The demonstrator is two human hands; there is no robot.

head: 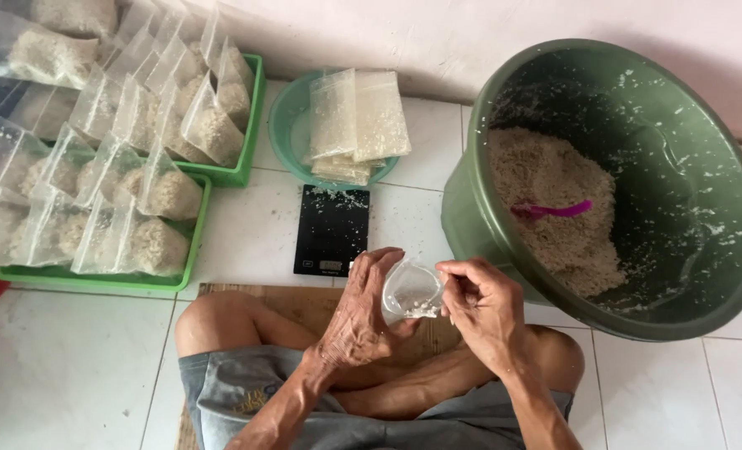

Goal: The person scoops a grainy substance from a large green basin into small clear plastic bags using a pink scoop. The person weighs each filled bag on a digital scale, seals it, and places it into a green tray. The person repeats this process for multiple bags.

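My left hand (361, 310) and my right hand (482, 302) hold a small clear plastic bag (411, 292) between them above my crossed legs. The bag's mouth is pulled apart and a few pale flakes lie at its bottom. To the right stands a large dark green tub (721, 250), tilted toward me, holding a heap of pale grated flakes (546, 175) with a pink scoop (554, 209) stuck in it. A black digital scale (331, 231) lies on the floor just beyond my hands.
A light green bowl (285, 125) behind the scale holds several flat filled bags (356, 117). Two green trays (250, 125) at the left are packed with several filled clear bags. The floor is white tile (71, 367); a wall runs along the back.
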